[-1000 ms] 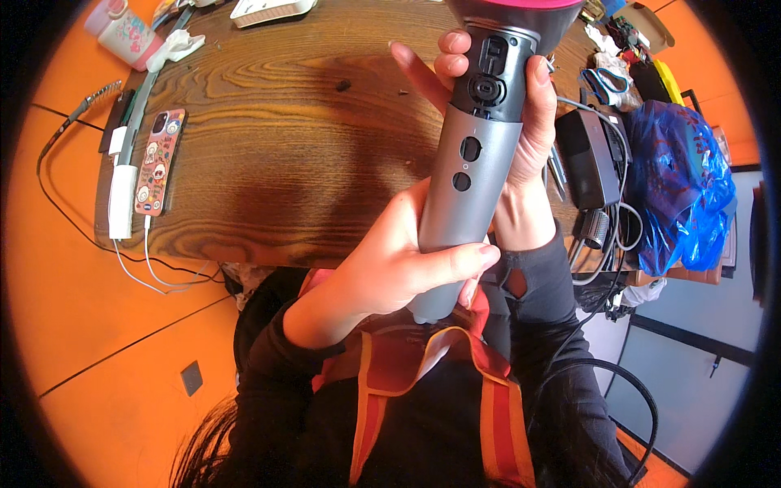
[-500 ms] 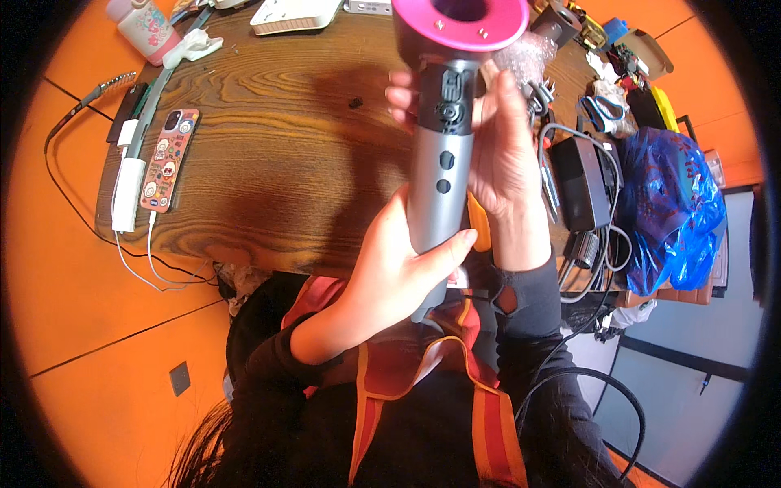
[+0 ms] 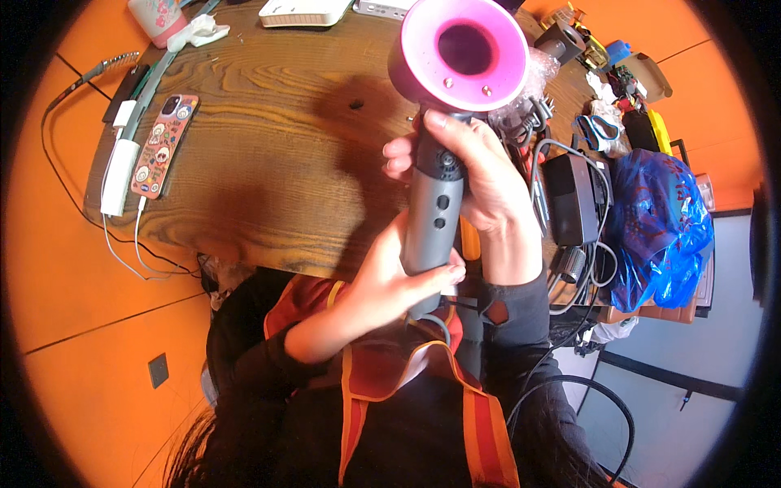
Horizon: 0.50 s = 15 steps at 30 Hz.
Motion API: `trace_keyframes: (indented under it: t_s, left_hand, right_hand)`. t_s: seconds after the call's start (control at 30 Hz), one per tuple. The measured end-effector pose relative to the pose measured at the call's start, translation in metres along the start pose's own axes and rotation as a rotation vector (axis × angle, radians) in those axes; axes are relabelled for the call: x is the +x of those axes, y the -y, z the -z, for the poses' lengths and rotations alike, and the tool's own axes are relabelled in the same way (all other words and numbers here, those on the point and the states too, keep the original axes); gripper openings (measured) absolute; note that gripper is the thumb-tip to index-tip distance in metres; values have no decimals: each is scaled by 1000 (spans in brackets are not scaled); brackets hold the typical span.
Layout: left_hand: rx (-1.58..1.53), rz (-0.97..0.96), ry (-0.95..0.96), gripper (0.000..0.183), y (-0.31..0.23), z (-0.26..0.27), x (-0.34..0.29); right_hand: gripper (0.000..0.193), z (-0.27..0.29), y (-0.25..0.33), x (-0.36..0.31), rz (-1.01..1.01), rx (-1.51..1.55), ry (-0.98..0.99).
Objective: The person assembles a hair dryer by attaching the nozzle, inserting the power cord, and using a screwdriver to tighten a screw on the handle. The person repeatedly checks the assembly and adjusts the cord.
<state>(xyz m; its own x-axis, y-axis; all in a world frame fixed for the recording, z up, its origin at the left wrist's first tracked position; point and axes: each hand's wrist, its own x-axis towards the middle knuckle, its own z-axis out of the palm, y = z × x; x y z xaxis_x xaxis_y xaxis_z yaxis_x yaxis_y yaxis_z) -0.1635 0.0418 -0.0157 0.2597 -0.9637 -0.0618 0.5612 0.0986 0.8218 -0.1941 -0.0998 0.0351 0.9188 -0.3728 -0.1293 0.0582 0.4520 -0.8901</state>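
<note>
A hair dryer with a grey handle and a round pink head stands nearly upright in my hands, above the table's near edge. My left hand wraps the lower handle, its thumb across the front. Higher up, my right hand grips the dark upper part, thumb pressed just beneath the pink head, fingertips showing on the left side. The head's round dark opening faces me, with two small metal screws or pins on its lower rim. A grey cable leaves the bottom of the handle.
On the wooden table, a phone charges at left beside a white power strip. At right are a black power adapter, grey cables, bubble wrap and a blue plastic bag. A white box sits at the back.
The hair dryer has tipped so its pink head shows its opening more fully. My right thumb has moved across the front, onto the upper part below the head.
</note>
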Motion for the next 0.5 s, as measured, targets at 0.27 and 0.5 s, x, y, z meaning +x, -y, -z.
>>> trace_keyframes:
  t_s: [0.27, 0.5]
  left_hand:
    - [-546, 186, 266, 30, 11, 5, 1]
    - [-342, 200, 53, 16, -3, 6, -3]
  right_hand:
    - [30, 4, -7, 12, -182, 283, -31]
    - [27, -6, -8, 8, 1, 105, -4]
